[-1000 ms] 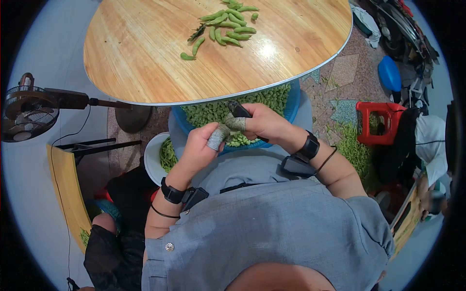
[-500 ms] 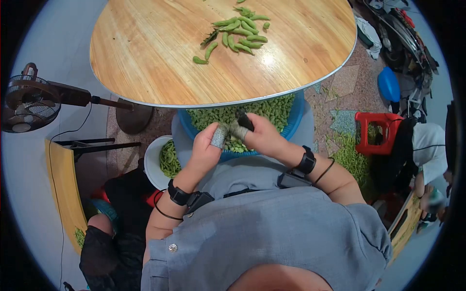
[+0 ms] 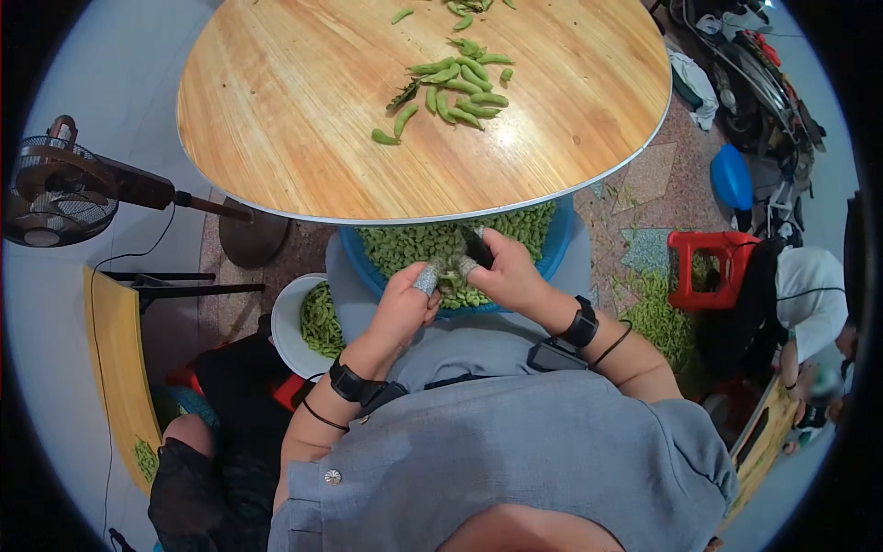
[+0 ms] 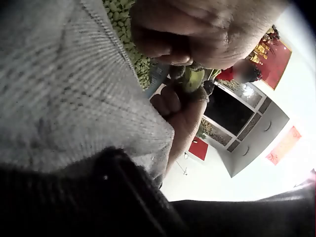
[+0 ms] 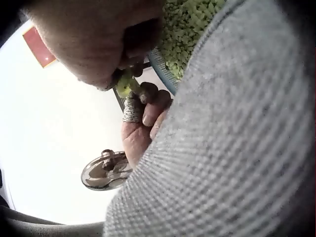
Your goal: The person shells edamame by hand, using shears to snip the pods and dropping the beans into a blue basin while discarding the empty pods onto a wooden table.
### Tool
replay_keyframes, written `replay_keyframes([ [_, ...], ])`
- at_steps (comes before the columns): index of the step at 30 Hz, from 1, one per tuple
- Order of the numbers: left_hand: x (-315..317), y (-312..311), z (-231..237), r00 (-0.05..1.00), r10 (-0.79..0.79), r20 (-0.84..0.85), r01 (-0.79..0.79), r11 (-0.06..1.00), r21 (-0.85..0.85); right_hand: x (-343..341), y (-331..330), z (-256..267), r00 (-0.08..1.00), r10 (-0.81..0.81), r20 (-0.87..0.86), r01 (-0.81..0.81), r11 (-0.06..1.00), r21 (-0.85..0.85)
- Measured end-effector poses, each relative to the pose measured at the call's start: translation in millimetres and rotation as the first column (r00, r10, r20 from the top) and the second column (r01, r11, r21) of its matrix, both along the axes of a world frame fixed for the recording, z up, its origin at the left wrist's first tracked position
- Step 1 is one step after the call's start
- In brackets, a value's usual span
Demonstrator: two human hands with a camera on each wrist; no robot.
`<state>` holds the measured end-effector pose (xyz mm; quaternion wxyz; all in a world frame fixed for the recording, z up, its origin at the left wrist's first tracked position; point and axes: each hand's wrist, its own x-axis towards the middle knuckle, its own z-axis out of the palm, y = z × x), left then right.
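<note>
My left hand (image 3: 400, 308) and right hand (image 3: 515, 276) meet over a blue basin (image 3: 353, 262) of shelled green soybeans (image 3: 405, 247). Between the two sets of fingertips a green soybean pod (image 5: 126, 85) is pinched; its yellow-green side shows in the left wrist view too. Silver-grey wrap (image 5: 132, 109) covers the left thumb, and a similar wrap sits on the right thumb. Something black (image 3: 475, 247) lies along the right index finger, like a dark finger cover. The remaining left fingers curl inward below the pod.
Ahead stands a wooden table (image 3: 294, 138), its near edge overhanging the basin, with loose pods (image 3: 469, 83) on top. A white bucket (image 3: 287, 317) of pods is at the left, beside a fan (image 3: 60, 189). To the right are a red stool (image 3: 682, 267) and pods heaped on the floor (image 3: 655, 317).
Both hands have shifted slightly lower in the head view and their thumbs have drawn a little apart. The view itself has tilted, showing more pods on the table.
</note>
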<state>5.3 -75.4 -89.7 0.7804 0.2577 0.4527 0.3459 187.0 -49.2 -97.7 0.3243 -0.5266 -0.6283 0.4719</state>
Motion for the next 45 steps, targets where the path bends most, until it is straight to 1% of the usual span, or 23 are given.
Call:
replay_keyframes([
  [1, -1, 0, -2, 1.000, 0.000, 0.002, 0.000, 1.000, 0.005, 2, 0, 1, 1.000, 0.000, 0.002, 0.000, 1.000, 0.005],
  [3, -7, -2, -9, 0.986, -0.002, -0.167, 0.015, 0.997, 0.079, 7, 1, 10, 0.932, 0.060, 0.359, -0.191, 0.920, 0.343],
  [4, -12, -3, -8, 0.987, 0.000, -0.163, 0.014, 0.996, 0.084, 7, 3, 17, 0.930, 0.059, 0.363, -0.194, 0.918, 0.347],
  [6, -26, -4, -6, 0.934, 0.074, -0.351, 0.001, 0.978, 0.207, 6, 7, 37, 0.921, 0.143, 0.363, -0.267, 0.909, 0.320],
  [11, -43, -6, 14, 0.945, 0.167, -0.282, -0.126, 0.979, 0.158, -16, 46, 81, 0.944, 0.139, 0.298, -0.253, 0.887, 0.387],
  [17, -46, -10, 19, 0.944, 0.195, -0.267, -0.099, 0.937, 0.336, -38, 67, 93, 0.959, 0.185, 0.214, -0.259, 0.879, 0.400],
  [19, -45, -9, 22, 0.939, 0.219, -0.265, -0.114, 0.926, 0.361, -36, 78, 99, 0.933, 0.110, 0.343, -0.237, 0.904, 0.355],
  [23, -49, -5, 19, 0.948, 0.199, -0.249, -0.094, 0.921, 0.378, -33, 124, 97, 0.876, -0.076, 0.476, -0.208, 0.831, 0.516],
  [24, -49, -5, 18, 0.944, 0.198, -0.265, -0.084, 0.917, 0.389, -36, 133, 106, 0.797, -0.112, 0.593, -0.233, 0.850, 0.472],
  [25, -50, -5, 18, 0.938, 0.198, -0.283, -0.072, 0.914, 0.400, -37, 146, 102, 0.795, -0.112, 0.596, -0.237, 0.847, 0.475],
  [27, -52, -6, 18, 0.942, 0.201, -0.269, -0.091, 0.924, 0.371, -40, 172, 89, 0.776, -0.190, 0.601, -0.291, 0.738, 0.609],
  [29, -54, -8, 19, 0.943, 0.209, -0.258, -0.112, 0.932, 0.344, -48, 189, 88, 0.749, -0.160, 0.643, -0.319, 0.764, 0.561],
  [31, -55, -12, 20, 0.943, 0.242, -0.227, -0.141, 0.912, 0.386, -56, 201, 85, 0.652, -0.160, 0.741, -0.369, 0.787, 0.495],
  [32, -57, -14, 21, 0.942, 0.247, -0.229, -0.143, 0.909, 0.391, -54, 204, 85, 0.655, -0.161, 0.738, -0.370, 0.783, 0.500],
  [34, -58, -15, 22, 0.962, 0.265, -0.065, -0.237, 0.931, 0.279, -50, 194, 102, 0.792, -0.116, 0.599, -0.233, 0.850, 0.473],
  [35, -57, -14, 24, 0.961, 0.268, -0.061, -0.241, 0.929, 0.280, -44, 195, 100, 0.790, -0.115, 0.602, -0.238, 0.848, 0.474],
  [37, -56, -12, 27, 0.951, 0.285, 0.123, -0.300, 0.944, 0.134, -32, 190, 99, 0.977, 0.011, 0.215, -0.068, 0.963, 0.261],
  [38, -54, -9, 25, 0.950, 0.285, 0.126, -0.301, 0.944, 0.133, -22, 178, 106, 0.996, 0.088, 0.020, -0.089, 0.994, 0.057],
  [39, -52, -5, 22, 0.942, 0.265, 0.205, -0.297, 0.944, 0.143, -22, 162, 117, 0.996, 0.088, 0.023, -0.089, 0.994, 0.056],
  [41, -45, 2, 24, 0.927, 0.245, 0.284, -0.295, 0.943, 0.152, -22, 127, 130, 0.993, 0.102, -0.059, -0.108, 0.989, -0.101],
  [43, -37, 9, 32, 0.832, 0.281, 0.478, -0.319, 0.948, -0.004, -35, 93, 115, 0.970, 0.232, -0.074, -0.227, 0.972, 0.062],
  [44, -36, 12, 32, 0.831, 0.282, 0.479, -0.319, 0.948, -0.006, -39, 77, 106, 0.933, 0.360, 0.014, -0.358, 0.920, 0.163],
  [45, -35, 13, 32, 0.783, 0.304, 0.543, -0.301, 0.949, -0.097, -43, 65, 103, 0.875, 0.471, 0.112, -0.484, 0.839, 0.249],
])
